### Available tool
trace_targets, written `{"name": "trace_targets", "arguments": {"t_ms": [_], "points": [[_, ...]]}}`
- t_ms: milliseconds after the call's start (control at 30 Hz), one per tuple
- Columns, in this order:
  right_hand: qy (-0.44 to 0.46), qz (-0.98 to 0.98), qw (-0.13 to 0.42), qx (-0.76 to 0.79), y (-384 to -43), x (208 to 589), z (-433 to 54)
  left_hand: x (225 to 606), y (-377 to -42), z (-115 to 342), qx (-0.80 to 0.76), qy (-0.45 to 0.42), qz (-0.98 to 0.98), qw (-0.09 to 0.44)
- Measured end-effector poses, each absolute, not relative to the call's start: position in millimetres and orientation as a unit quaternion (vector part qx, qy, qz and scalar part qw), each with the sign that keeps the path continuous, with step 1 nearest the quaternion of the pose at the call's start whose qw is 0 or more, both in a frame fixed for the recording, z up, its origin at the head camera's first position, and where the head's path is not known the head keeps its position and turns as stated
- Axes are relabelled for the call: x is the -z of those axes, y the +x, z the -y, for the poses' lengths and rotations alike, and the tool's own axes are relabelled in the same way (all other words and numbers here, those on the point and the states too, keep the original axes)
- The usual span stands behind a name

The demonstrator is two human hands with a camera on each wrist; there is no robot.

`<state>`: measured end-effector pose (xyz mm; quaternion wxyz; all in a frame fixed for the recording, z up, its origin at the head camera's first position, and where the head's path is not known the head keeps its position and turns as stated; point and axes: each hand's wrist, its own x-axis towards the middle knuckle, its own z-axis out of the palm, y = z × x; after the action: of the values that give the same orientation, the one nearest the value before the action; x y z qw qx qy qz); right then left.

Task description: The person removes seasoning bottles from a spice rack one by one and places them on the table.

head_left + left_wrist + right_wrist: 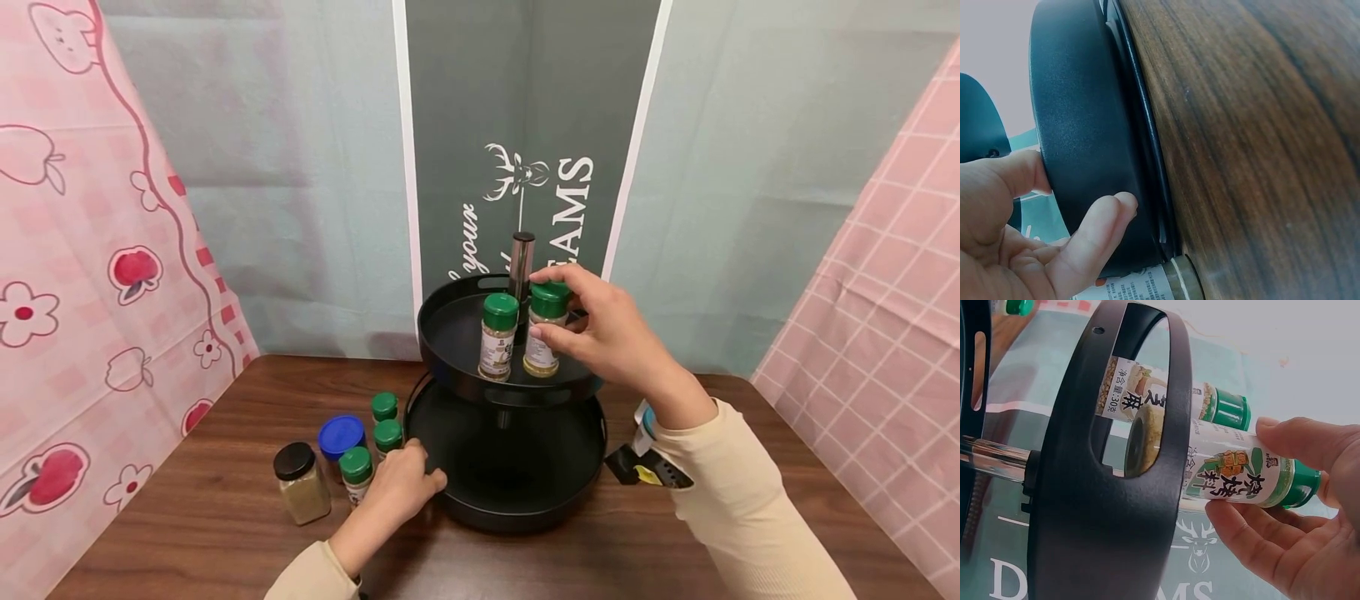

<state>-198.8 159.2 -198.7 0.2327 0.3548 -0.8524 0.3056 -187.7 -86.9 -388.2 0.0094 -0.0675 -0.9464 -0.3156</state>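
Observation:
My right hand (615, 321) pinches a green-capped spice shaker (541, 346), thumb and fingers around its upper part in the right wrist view. The shaker (1229, 465) is upright over the front of the upper black tray (452, 329). Another green-capped shaker (495, 354) stands beside it on the left. At the left side of the lower black tray (525, 508), my left hand (397, 487) grips the rim. In the left wrist view its thumb is at the rim's edge and a finger lies along the outer wall (1085, 112).
Left of the stand are several green-capped shakers (356, 463), a blue-lidded container (342, 435) and a black-lidded jar (302, 487). A metal post (522, 258) rises from the upper tray. A black packet (647, 468) lies right of the stand, partly behind the right sleeve.

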Motion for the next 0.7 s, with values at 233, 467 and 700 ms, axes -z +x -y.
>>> {"name": "trace_targets", "arguments": {"t_ms": [233,467,700], "points": [[0.347,0.852,0.237,-0.311,-199,198,-164,388,-188,87,0.317,-0.07,0.946,0.016],[0.335,0.855,0.245,-0.309,-196,199,-172,388,-188,88,0.316,-0.069,0.946,0.009],[0.326,0.851,0.262,-0.317,-191,198,-182,389,-188,87,0.318,-0.071,0.945,0.005]]}}
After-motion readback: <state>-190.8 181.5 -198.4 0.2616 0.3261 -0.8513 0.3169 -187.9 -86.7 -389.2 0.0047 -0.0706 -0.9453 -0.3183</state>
